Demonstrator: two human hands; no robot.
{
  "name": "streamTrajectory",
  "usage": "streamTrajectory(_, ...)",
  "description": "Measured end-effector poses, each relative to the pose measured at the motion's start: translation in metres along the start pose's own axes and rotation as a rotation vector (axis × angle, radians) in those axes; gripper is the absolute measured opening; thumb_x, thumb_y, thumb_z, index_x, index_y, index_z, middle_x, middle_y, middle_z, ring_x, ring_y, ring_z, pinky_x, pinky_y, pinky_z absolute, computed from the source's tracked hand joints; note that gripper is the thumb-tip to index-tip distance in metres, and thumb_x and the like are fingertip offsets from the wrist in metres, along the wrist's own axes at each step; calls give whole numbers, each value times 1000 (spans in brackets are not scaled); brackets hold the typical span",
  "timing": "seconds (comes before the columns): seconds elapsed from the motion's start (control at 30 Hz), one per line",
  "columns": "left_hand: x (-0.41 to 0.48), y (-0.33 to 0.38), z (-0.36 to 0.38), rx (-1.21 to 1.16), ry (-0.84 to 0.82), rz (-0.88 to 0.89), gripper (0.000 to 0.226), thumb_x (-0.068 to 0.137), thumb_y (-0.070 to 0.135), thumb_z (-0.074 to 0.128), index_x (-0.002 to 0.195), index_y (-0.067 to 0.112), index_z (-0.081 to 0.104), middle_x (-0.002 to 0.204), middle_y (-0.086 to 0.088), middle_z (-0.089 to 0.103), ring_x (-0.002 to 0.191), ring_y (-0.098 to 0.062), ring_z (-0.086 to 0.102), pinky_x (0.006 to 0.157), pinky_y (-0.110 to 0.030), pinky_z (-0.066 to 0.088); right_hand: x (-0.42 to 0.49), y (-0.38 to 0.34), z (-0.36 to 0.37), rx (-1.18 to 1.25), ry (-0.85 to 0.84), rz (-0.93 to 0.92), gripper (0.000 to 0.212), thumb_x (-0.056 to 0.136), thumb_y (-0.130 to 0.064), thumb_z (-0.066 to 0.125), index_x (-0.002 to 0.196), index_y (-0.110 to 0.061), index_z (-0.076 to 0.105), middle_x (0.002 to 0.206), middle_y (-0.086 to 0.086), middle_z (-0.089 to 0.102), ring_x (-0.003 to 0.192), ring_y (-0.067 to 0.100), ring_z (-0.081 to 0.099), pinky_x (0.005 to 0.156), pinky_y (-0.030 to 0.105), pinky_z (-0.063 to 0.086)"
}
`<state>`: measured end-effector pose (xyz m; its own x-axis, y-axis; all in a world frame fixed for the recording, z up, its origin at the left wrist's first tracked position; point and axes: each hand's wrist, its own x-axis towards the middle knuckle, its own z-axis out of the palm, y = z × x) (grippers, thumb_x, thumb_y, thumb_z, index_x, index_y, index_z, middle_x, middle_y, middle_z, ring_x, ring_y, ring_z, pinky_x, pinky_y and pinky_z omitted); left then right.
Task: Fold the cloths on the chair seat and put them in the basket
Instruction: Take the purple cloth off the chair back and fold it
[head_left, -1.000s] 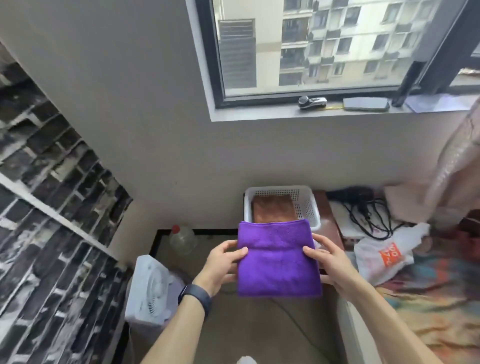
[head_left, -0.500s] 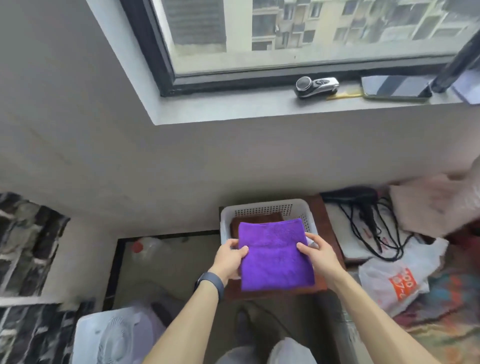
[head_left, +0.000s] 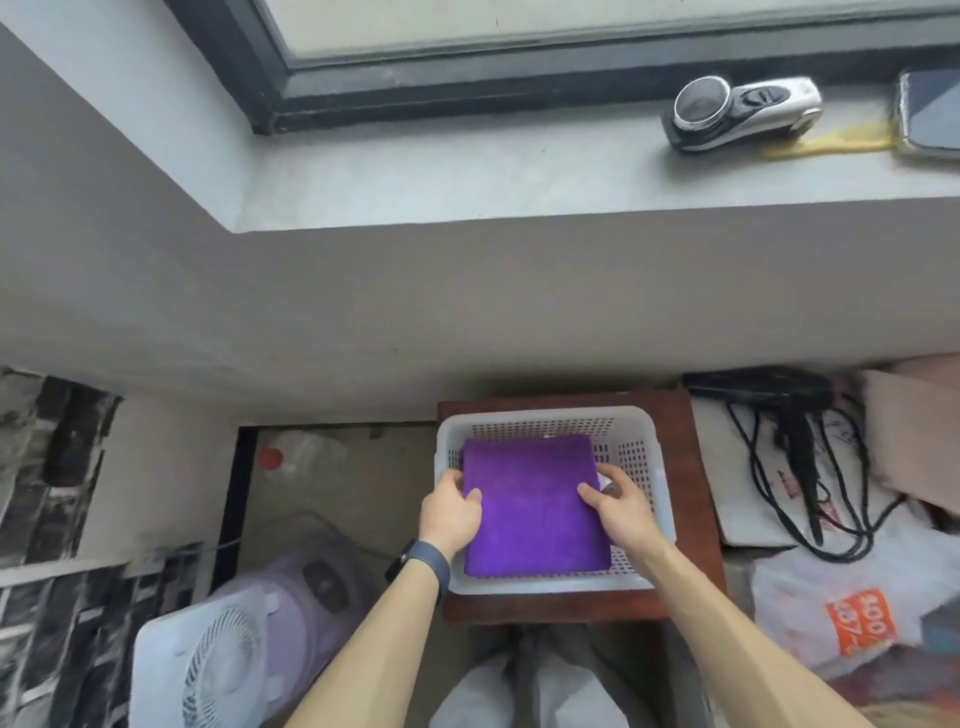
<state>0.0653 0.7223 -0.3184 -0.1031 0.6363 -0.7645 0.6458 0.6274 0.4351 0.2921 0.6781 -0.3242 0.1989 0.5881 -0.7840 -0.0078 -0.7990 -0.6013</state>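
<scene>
Windowsill (head_left: 467, 176) w/ 1 shaver (head_left: 743, 111), 1 basket (head_left: 545, 415) on seat (head_left: 698, 467), L hand (head_left: 449, 514) & R hand (head_left: 621, 506) — both gripping 1 purple cloth (head_left: 535, 509)

I see the purple cloth (head_left: 535, 506) has dropped from mid-air in front of the basket (head_left: 662, 493) to sit down inside it, at the lower centre of the frame. It now hides the brown cloth that showed there a second ago. The left hand (head_left: 449, 512) and right hand (head_left: 621, 506) have come down with it, thumbs on top at its side edges. My view has tilted down and closer, so the sill (head_left: 467, 176) now fills the top.
</scene>
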Motion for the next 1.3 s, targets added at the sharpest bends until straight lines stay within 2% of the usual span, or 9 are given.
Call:
streamTrajectory(0.13,-9,3,5,141,64,5,46,97,39,50,140,22,41,127,-6,64,111,-29,62,93,-41,53,5,2,3,-70,45,-44,40,101,-32,59,139,-26,50,112,1,65,94,18,68,72,32,61)
streamTrajectory(0.2,-21,5,13,353,242,64,54,95,41,51,144,23,37,130,-4,60,114,-28,59,88,-39,52,4,6,8,-165,121,-104,47,99,-37,60,143,-27,47,128,2,60,107,18,63,87,38,59)
streamTrajectory(0.27,-36,9,22,546,405,283,63,89,42,58,146,22,41,136,-5,56,116,-26,55,87,-40,50,0,13,14,-403,321,-274,54,95,-42,61,144,-25,45,145,3,48,129,22,50,106,44,48)
streamTrajectory(0.37,-30,5,38,649,391,538,69,89,44,54,152,23,36,156,-4,39,141,-25,39,111,-48,38,-5,22,31,-856,423,-618,59,95,-42,56,149,-21,42,159,6,34,147,25,30,119,46,28)
streamTrajectory(0.47,-8,-6,49,720,285,534,67,97,50,39,157,27,21,164,-1,24,151,-22,20,122,-51,17,12,36,47,-1055,278,-653,64,100,-48,39,158,-22,28,167,2,21,155,20,11,124,51,14)
streamTrajectory(0.6,16,-16,59,752,280,506,67,97,54,34,158,29,19,165,-1,21,152,-21,17,121,-52,4,38,45,50,-1106,222,-571,66,102,-53,32,160,-26,18,169,-1,12,156,16,0,124,55,10)
streamTrajectory(0.77,31,-17,66,762,296,484,69,95,56,38,156,28,21,164,-3,21,152,-23,15,120,-55,2,50,47,50,-1076,212,-586,67,99,-51,36,160,-26,22,169,0,14,156,18,2,123,58,14)
streamTrajectory(0.93,41,-19,71,798,319,480,69,93,56,38,154,26,26,162,-5,27,150,-24,21,118,-53,-16,59,54,54,-1049,225,-598,66,98,-47,42,157,-23,28,167,3,19,156,22,8,121,60,17)
streamTrajectory(1.3,35,-13,66,859,276,438,70,96,57,29,157,27,15,166,-3,15,154,-23,9,115,-52,-25,55,51,56,-1055,224,-581,64,101,-47,37,159,-23,23,168,3,14,156,21,5,122,53,16)
